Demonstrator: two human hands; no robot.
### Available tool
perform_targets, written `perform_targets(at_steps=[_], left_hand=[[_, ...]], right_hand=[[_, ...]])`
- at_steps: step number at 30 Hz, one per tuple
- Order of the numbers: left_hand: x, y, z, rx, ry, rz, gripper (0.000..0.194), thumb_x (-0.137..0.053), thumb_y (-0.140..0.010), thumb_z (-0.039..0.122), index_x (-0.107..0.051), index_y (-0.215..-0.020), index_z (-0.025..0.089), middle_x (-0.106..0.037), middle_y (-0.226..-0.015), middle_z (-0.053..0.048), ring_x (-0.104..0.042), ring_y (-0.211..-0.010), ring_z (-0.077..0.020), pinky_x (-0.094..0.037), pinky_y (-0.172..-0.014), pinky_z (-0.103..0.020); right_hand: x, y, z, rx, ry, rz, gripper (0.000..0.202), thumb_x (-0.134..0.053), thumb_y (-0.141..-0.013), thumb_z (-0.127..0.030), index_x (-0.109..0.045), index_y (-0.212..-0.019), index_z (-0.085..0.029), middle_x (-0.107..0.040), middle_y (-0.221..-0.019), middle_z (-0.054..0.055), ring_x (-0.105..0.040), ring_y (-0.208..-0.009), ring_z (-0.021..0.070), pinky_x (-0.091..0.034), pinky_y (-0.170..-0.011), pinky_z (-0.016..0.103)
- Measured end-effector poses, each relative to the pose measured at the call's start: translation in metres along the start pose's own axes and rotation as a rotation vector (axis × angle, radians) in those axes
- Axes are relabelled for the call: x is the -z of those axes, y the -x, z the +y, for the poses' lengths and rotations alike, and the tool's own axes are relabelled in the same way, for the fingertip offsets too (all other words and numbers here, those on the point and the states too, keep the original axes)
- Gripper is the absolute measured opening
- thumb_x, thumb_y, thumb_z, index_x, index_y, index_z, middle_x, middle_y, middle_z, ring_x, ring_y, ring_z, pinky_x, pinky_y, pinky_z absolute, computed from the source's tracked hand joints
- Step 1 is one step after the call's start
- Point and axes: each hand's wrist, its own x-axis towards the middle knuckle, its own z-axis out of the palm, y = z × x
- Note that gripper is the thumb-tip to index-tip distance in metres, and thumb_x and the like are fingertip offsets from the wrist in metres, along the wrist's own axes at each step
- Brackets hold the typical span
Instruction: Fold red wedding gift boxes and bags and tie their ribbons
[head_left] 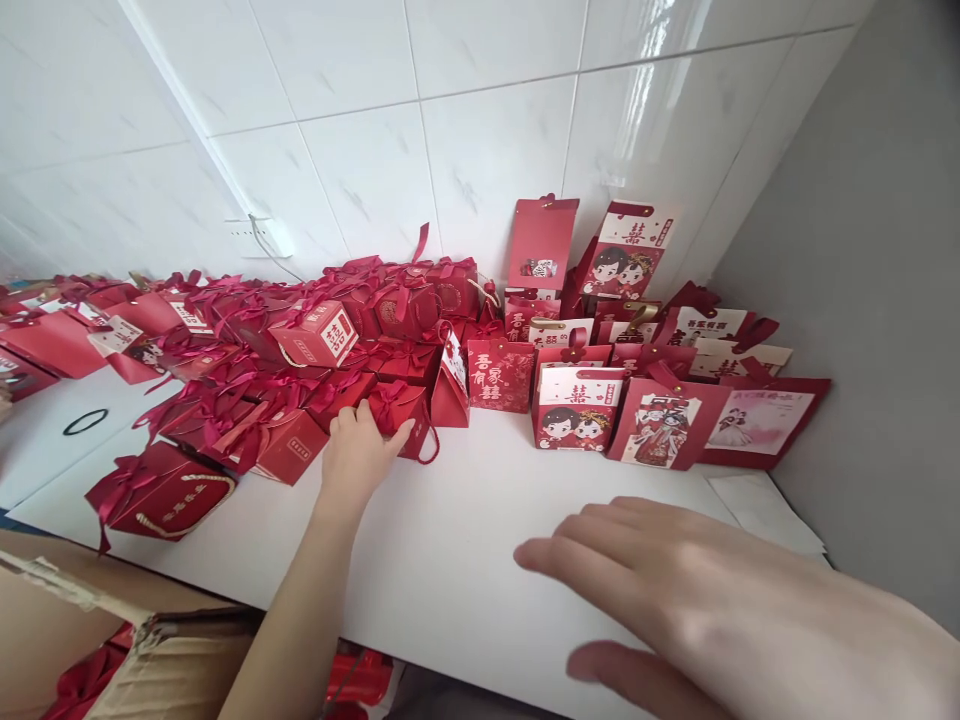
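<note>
My left hand (358, 458) reaches into the front of a large pile of red gift boxes. Its fingers rest at a red box (409, 415) with a ribbon and cord handle; thumb and fingers are apart. My right hand (675, 590) hovers over the white table (450, 540) at the lower right, thumb and fingers apart, holding nothing. Beyond it stand red and white bags, one with a cartoon couple (579, 410), another with a costumed figure (664, 425). Left of my left hand sits a red box with a rope handle (176, 495).
An opened cardboard box (180, 665) with red items inside stands at the lower left. A black ring (85, 422) lies on the table's left part. White wall tiles (360, 170) rise behind, with a grey wall (885, 300) at the right.
</note>
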Motion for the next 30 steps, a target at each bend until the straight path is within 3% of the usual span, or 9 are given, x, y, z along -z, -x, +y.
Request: perform_targets(at_steps=[5,9,12,15,19,21,24,28,30], left_hand=[[0.004,-0.014,0.013,-0.103,-0.053,0.152,0.083,-0.048,-0.090,0.062,-0.039,-0.148,0.003,-0.057,-0.127,-0.025,-0.051,-0.119,-0.0408,-0.048,-0.092,-0.050],[0.024,-0.021,0.038,-0.228,0.022,0.290,0.070,-0.043,-0.093,0.061,-0.053,-0.138,0.009,-0.061,-0.128,-0.021,-0.054,-0.119,-0.0379,-0.046,-0.095,-0.048],[0.033,-0.033,0.063,-0.275,0.236,0.222,0.064,-0.041,-0.093,0.066,-0.066,-0.122,0.015,-0.069,-0.116,-0.017,-0.062,-0.112,-0.0324,-0.048,-0.092,-0.039],[0.038,-0.053,0.079,-0.303,0.337,0.009,0.048,-0.046,-0.093,0.055,-0.071,-0.106,0.016,-0.073,-0.104,-0.014,-0.067,-0.101,-0.0276,-0.048,-0.087,-0.032],[0.052,-0.076,0.071,-0.349,0.295,-0.228,0.015,-0.063,-0.079,0.030,-0.068,-0.074,0.017,-0.073,-0.083,-0.010,-0.068,-0.077,-0.0218,-0.045,-0.066,-0.026],[0.064,-0.080,0.060,-0.378,0.252,-0.289,0.017,-0.067,-0.072,0.026,-0.058,-0.060,0.018,-0.067,-0.068,-0.005,-0.062,-0.063,-0.0184,-0.040,-0.057,-0.026],[0.079,-0.076,0.045,-0.382,0.136,-0.390,0.029,-0.067,-0.071,0.028,-0.046,-0.054,0.018,-0.056,-0.058,-0.001,-0.053,-0.054,-0.0145,-0.034,-0.052,-0.026],[0.092,-0.061,0.038,-0.383,0.112,-0.347,0.038,-0.066,-0.070,0.025,-0.035,-0.049,0.019,-0.043,-0.051,0.001,-0.041,-0.046,-0.0125,-0.028,-0.047,-0.027],[0.098,-0.054,0.035,-0.383,0.248,-0.168,0.041,-0.070,-0.065,0.025,-0.036,-0.044,0.019,-0.040,-0.046,0.002,-0.040,-0.043,-0.0124,-0.027,-0.045,-0.027]], right_hand=[[0.001,-0.005,0.013,-0.051,0.083,0.023,0.040,-0.055,-0.097,-0.033,-0.050,-0.136,-0.026,-0.071,-0.110,0.010,-0.070,-0.079,0.0251,-0.055,-0.058,0.036],[0.003,-0.005,0.023,-0.087,0.102,0.047,0.042,-0.053,-0.097,-0.036,-0.048,-0.137,-0.024,-0.071,-0.113,0.013,-0.072,-0.080,0.0279,-0.057,-0.060,0.039],[0.004,-0.002,0.025,-0.114,0.080,0.050,0.042,-0.054,-0.097,-0.037,-0.048,-0.137,-0.025,-0.070,-0.114,0.013,-0.072,-0.086,0.0296,-0.059,-0.067,0.042],[0.005,0.000,0.025,-0.136,0.067,0.031,0.042,-0.052,-0.098,-0.038,-0.048,-0.137,-0.026,-0.070,-0.118,0.013,-0.073,-0.090,0.0298,-0.060,-0.070,0.043],[0.010,0.001,0.028,-0.185,0.036,-0.027,0.039,-0.050,-0.099,-0.039,-0.048,-0.136,-0.027,-0.068,-0.122,0.011,-0.072,-0.090,0.0274,-0.060,-0.069,0.041],[0.013,-0.001,0.032,-0.227,0.002,-0.052,0.037,-0.049,-0.099,-0.039,-0.050,-0.134,-0.028,-0.068,-0.122,0.009,-0.072,-0.092,0.0256,-0.059,-0.070,0.038],[0.015,-0.007,0.043,-0.284,-0.053,-0.077,0.032,-0.049,-0.099,-0.040,-0.053,-0.129,-0.028,-0.069,-0.117,0.007,-0.071,-0.093,0.0232,-0.057,-0.071,0.034],[0.011,-0.021,0.061,-0.307,-0.061,-0.023,0.026,-0.054,-0.096,-0.036,-0.059,-0.119,-0.025,-0.072,-0.104,0.006,-0.070,-0.085,0.0223,-0.053,-0.069,0.031],[0.009,-0.031,0.069,-0.307,-0.068,0.033,0.020,-0.055,-0.095,-0.034,-0.063,-0.111,-0.025,-0.073,-0.095,0.005,-0.069,-0.077,0.0208,-0.051,-0.065,0.030]])
